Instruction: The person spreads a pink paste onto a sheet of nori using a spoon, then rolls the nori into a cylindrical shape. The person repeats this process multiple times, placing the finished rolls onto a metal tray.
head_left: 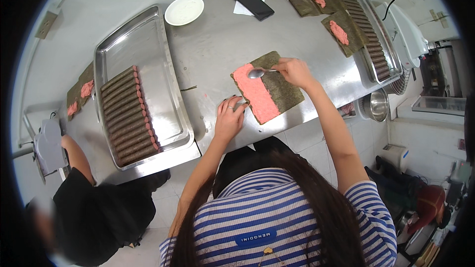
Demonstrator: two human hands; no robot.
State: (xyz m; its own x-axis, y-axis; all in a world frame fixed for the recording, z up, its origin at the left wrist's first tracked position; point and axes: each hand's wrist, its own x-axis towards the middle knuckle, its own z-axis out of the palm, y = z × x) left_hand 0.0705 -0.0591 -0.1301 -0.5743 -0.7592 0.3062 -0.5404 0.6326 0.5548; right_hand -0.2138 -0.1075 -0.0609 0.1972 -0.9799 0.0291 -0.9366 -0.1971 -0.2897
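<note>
A dark green seaweed sheet (284, 94) lies on the steel table in front of me. Pink paste (258, 96) covers a broad band along its left side, and the right side is bare. My right hand (295, 71) grips a metal spoon (256, 73) by the handle, its bowl resting on the paste near the far end of the band. At the sheet's left edge is my left hand (230, 118), a ring on one finger. Its fingers are spread and bent, the tips close to or touching the edge, and nothing shows in them.
A metal tray (163, 44) at left holds several seaweed rolls (128, 118); another tray of rolls (368, 34) stands far right. Seaweed sheets with paste lumps (339, 32) lie beside it. A white plate (184, 11) and black phone (253, 5) sit behind. A co-worker (104, 212) is at left.
</note>
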